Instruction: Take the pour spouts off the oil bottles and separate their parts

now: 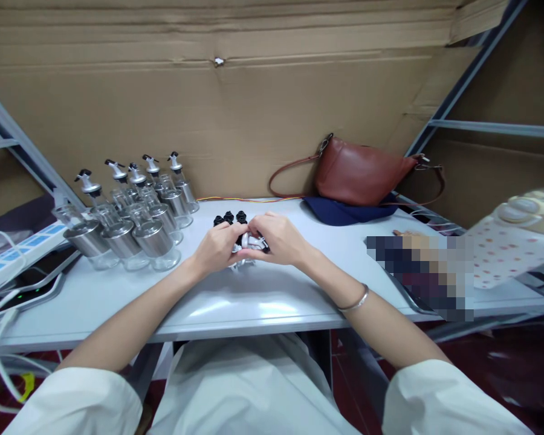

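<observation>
Brown cardboard (272,121) walls off the back of the workspace beyond the hands, framed by metal bars on both sides. Between the left hand (215,244) and the right hand (281,238) is a silver-and-black pour spout (252,241), its shiny metallic body lying sideways and partly covered by fingers; both hands pinch it between thumbs and curled fingers, just above the tabletop. Something clear shows beneath the fingertips, too blurred to identify. Pale and glossy, the table (263,296) reflects light on the near side of the hands. Black ribbed stoppers (240,216) stand just behind the left hand. Well to the right hand's far right, a brown leather bag (360,172) rests on a navy cap (344,212). Left of the left hand, clear glass bottles (154,238) with brushed-steel sleeves stand upright in a cluster; the front ones have open necks, while silver-and-black spouts (174,162) rise above those behind. Their contents cannot be told. Farther left lies a white-and-blue power strip (31,248).
</observation>
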`<action>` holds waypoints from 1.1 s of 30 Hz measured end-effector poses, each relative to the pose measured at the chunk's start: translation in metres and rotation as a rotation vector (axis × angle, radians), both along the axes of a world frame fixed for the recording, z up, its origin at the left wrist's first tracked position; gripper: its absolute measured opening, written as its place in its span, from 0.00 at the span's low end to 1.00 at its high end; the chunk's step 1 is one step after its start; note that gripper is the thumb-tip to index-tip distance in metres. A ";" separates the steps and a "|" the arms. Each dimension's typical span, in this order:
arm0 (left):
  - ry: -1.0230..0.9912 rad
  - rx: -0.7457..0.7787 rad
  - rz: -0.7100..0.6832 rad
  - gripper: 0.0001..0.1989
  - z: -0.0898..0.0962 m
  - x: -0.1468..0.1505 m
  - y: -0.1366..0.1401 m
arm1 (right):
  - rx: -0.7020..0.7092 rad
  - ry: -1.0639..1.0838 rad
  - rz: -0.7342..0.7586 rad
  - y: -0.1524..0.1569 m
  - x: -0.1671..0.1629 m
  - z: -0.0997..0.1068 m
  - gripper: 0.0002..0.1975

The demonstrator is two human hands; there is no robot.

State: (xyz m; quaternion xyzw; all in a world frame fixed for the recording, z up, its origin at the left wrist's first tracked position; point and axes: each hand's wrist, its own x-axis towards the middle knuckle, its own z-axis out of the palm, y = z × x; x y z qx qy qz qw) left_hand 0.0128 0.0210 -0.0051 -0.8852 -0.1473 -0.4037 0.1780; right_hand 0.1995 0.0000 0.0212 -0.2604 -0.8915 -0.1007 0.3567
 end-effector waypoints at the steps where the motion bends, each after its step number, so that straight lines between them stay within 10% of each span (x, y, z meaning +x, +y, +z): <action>1: 0.014 0.005 0.006 0.20 0.001 0.000 0.000 | -0.031 -0.024 0.005 0.000 -0.001 0.000 0.28; 18: 0.026 -0.102 0.125 0.15 -0.004 -0.005 0.007 | -0.337 0.031 0.128 -0.006 0.002 0.003 0.25; 29: 0.043 -0.670 0.054 0.14 0.004 0.001 -0.003 | -0.796 0.073 0.204 -0.002 0.016 0.014 0.14; 33: -0.048 -0.712 0.011 0.14 0.004 0.003 -0.002 | -0.673 0.051 0.130 -0.002 0.011 0.009 0.13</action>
